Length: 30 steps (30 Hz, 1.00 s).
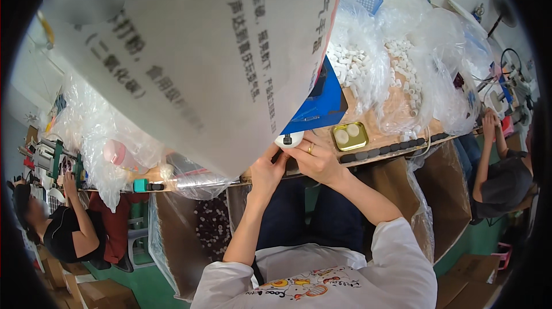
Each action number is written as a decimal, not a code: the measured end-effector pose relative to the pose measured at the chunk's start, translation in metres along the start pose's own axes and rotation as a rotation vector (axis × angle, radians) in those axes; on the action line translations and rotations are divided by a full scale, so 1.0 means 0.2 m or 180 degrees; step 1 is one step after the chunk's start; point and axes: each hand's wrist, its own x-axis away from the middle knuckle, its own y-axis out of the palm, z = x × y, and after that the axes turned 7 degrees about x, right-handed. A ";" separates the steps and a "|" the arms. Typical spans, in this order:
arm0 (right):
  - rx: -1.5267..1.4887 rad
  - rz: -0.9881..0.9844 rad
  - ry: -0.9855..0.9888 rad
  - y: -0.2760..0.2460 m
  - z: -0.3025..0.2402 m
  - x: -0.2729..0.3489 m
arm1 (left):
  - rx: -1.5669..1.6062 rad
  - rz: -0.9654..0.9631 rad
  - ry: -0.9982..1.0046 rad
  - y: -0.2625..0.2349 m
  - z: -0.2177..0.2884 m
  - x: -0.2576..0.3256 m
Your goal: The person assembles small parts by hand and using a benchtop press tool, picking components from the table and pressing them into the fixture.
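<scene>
A large printed paper sheet hangs close to the camera and covers much of the worktable's middle. Below its lower right edge, a blue machine shows in part, with a white round part and a black piece at its front. My left hand is at the table edge just below this part, its fingers pinched together and partly hidden. My right hand, with a ring on one finger, is curled closed against the white part from the right. What the fingertips hold is too small or hidden to make out.
Right of my hands lies a yellow-rimmed tin with round pale pads. Small white plastic pieces spill from clear bags. Black blocks line the table edge. An open carton holds dark pieces. People work at left and right.
</scene>
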 end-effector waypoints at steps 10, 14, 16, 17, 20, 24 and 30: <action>-0.0002 0.0260 0.1892 -0.07 0.54 0.00 | -0.0362 -0.0210 -0.0455 -0.03 0.08 -0.04; 0.0819 -0.0611 0.2333 0.08 0.89 0.05 | 0.0227 -0.0630 -0.0811 -0.04 -0.02 -0.02; 0.1138 -0.0826 0.2044 0.11 0.95 0.07 | 0.0030 -0.0566 -0.0399 -0.05 -0.02 0.05; 0.1072 -0.0835 0.2022 0.14 0.91 0.04 | 0.0125 -0.0527 -0.0570 -0.08 -0.05 0.08; 0.1240 -0.1374 0.2609 0.08 0.90 0.00 | 0.0515 -0.0362 -0.0892 -0.06 0.07 0.03; 0.1789 -0.1405 0.2562 0.10 0.90 0.00 | 0.0496 -0.0239 -0.0778 -0.01 0.03 -0.05; 0.1924 -0.1198 0.1999 0.09 0.93 0.10 | 0.0501 -0.0274 -0.0532 0.01 0.03 -0.05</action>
